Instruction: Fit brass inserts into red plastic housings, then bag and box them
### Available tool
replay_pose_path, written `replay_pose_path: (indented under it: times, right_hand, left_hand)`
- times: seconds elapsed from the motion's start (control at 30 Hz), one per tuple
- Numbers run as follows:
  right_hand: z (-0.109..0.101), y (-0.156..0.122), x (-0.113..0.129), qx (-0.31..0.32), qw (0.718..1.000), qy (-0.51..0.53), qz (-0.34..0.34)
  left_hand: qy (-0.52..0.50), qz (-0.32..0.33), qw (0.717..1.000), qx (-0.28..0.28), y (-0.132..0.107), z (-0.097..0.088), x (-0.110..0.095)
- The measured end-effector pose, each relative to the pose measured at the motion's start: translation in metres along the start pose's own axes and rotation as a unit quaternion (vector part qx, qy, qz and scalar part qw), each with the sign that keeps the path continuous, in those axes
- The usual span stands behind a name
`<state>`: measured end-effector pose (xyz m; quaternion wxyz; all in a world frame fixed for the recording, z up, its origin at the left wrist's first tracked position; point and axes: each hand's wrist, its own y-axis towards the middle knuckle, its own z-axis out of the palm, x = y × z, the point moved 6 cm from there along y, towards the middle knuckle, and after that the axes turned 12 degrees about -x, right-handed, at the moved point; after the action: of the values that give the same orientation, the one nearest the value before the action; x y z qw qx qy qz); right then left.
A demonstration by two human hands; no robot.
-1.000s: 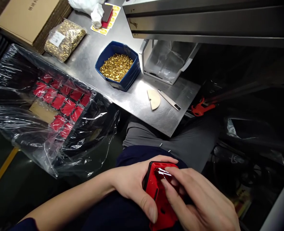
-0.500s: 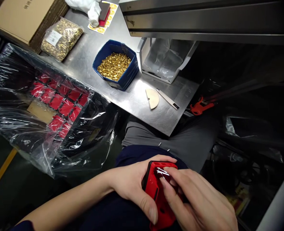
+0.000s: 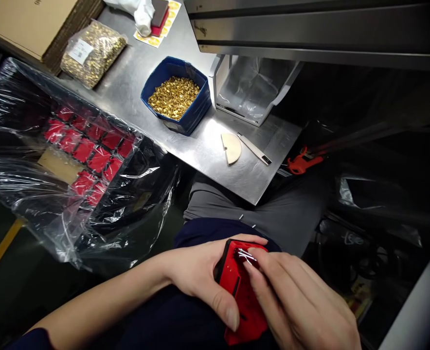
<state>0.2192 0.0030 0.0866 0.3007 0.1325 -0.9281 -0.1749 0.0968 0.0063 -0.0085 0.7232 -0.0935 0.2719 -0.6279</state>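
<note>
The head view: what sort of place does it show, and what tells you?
Probably a factory assembly workstation: a metal table bears a blue bin of small gold-coloured parts, and a plastic-lined container holds rows of red pieces.

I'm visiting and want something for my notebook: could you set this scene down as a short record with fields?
Left hand: grips a red part
Right hand: pinches thin shiny metal pieces at the red part
Metal table: blue bin of small gold-coloured pieces; half-round pale piece beside a pale-handled tool
Farther along table: clear bag of gold-coloured pieces
Left of table: red pieces under clear plastic
</note>
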Motion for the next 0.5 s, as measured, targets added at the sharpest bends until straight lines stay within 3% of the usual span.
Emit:
replay_pose_path:
  times: [0.23, 0.5]
  right_hand:
    - [0.002, -0.012, -0.020, 0.063, 0.972, 0.190, 0.122]
    - [0.001, -0.019, -0.033, 0.039, 0.975, 0.141, 0.167]
  left_hand:
    - [-0.013, 0.000, 1.000, 0.007, 0.003, -0.005, 0.003]
    - [-0.031, 0.046, 0.998, 0.033, 0.007, 0.003, -0.004]
